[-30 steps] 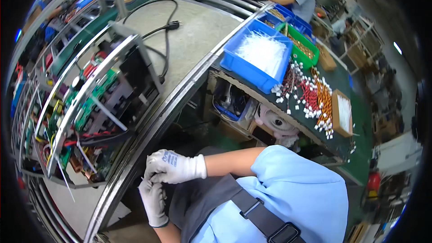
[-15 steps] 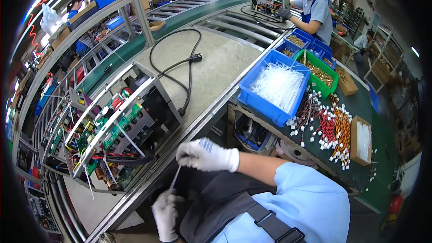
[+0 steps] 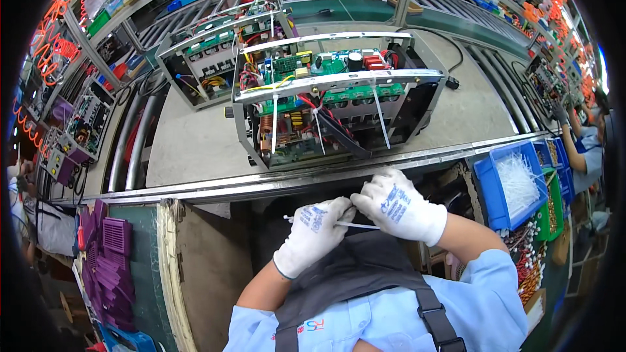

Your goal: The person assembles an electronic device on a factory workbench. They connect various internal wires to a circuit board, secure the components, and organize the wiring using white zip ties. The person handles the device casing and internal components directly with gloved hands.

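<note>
Close together in front of my body, my left hand [image 3: 314, 229] and my right hand [image 3: 403, 207] wear white gloves with blue print. Both have closed fingers on a thin white cable tie [image 3: 358, 225]; its middle shows below the fingers, and one end pokes out left of the left hand. Just beyond them, an open metal-framed electronic unit [image 3: 336, 83] with green circuit boards, coloured wires and a black cable stands on the bench. White cable ties [image 3: 381, 117] hang from its front rail. My hands do not touch the unit.
A second open unit [image 3: 195, 68] stands behind at left. To my right are a blue bin [image 3: 490, 189] of cable ties and a green bin [image 3: 553, 212] of brass-coloured parts. Purple plastic pieces [image 3: 107, 267] lie at left. A metal rail [image 3: 195, 189] edges the bench.
My view has swung left, bringing the unit to the middle. My hands, apart with the cable tie stretched between them before, are now nearly touching.
</note>
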The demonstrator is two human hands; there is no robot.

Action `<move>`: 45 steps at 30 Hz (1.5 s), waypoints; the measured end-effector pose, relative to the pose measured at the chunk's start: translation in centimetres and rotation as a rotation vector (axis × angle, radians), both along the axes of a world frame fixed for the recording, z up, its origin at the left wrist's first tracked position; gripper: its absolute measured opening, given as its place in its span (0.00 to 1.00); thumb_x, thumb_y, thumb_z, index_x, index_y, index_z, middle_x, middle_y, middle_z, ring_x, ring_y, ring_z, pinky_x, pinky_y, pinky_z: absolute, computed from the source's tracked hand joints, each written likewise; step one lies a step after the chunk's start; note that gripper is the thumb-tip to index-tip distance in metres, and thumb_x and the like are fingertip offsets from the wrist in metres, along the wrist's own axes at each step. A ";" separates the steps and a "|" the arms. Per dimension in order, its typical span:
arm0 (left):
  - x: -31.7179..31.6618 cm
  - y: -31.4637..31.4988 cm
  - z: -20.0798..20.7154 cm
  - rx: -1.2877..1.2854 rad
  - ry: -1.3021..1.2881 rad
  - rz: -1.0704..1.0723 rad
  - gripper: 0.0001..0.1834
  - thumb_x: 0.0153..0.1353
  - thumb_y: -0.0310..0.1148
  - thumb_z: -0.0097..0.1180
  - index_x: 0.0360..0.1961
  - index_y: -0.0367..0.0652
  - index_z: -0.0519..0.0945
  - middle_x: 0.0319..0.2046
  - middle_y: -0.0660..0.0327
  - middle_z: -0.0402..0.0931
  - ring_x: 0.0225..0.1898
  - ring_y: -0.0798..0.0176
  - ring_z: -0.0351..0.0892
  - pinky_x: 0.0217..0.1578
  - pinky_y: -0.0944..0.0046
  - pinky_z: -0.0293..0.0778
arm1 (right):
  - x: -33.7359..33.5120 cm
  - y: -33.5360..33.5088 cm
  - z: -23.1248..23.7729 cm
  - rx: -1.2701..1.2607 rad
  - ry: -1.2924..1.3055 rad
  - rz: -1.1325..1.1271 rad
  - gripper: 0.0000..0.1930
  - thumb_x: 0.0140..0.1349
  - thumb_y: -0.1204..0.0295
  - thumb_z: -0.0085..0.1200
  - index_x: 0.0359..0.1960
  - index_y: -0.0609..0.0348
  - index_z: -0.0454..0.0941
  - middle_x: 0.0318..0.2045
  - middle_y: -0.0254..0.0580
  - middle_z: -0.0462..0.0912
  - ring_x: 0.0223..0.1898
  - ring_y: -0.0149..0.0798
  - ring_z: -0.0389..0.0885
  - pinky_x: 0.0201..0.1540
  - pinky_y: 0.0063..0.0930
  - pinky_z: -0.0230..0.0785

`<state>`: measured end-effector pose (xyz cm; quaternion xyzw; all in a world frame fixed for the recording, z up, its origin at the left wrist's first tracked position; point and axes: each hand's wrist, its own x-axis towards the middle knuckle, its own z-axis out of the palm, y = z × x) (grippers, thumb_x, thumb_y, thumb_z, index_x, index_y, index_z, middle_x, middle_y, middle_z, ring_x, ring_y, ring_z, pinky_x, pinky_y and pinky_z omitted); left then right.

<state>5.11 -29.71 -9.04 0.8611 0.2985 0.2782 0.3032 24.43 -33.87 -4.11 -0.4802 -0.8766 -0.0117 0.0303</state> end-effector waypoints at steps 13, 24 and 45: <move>0.0 5.5 -2.0 -0.858 -0.699 0.372 0.11 0.68 0.36 0.52 0.37 0.38 0.77 0.23 0.62 0.79 0.10 0.82 0.55 0.11 0.77 0.47 | 4.2 7.3 0.3 0.334 0.364 -0.192 0.07 0.58 0.70 0.55 0.38 0.51 0.81 0.23 0.41 0.80 0.28 0.46 0.81 0.32 0.39 0.70; 1.5 7.9 -4.4 -0.985 -0.966 0.360 0.07 0.64 0.32 0.55 0.40 0.41 0.77 0.23 0.59 0.81 0.08 0.80 0.56 0.09 0.76 0.50 | -0.3 9.4 3.5 0.258 -0.155 -0.211 0.08 0.61 0.67 0.50 0.39 0.50 0.78 0.28 0.41 0.80 0.31 0.45 0.82 0.35 0.42 0.71; 3.4 8.8 -4.2 -0.923 -1.065 0.377 0.08 0.58 0.27 0.58 0.38 0.35 0.79 0.18 0.69 0.70 0.11 0.76 0.60 0.12 0.74 0.54 | -0.8 10.2 1.3 0.335 0.032 -0.170 0.02 0.55 0.70 0.53 0.30 0.51 0.75 0.22 0.39 0.80 0.27 0.44 0.82 0.31 0.41 0.72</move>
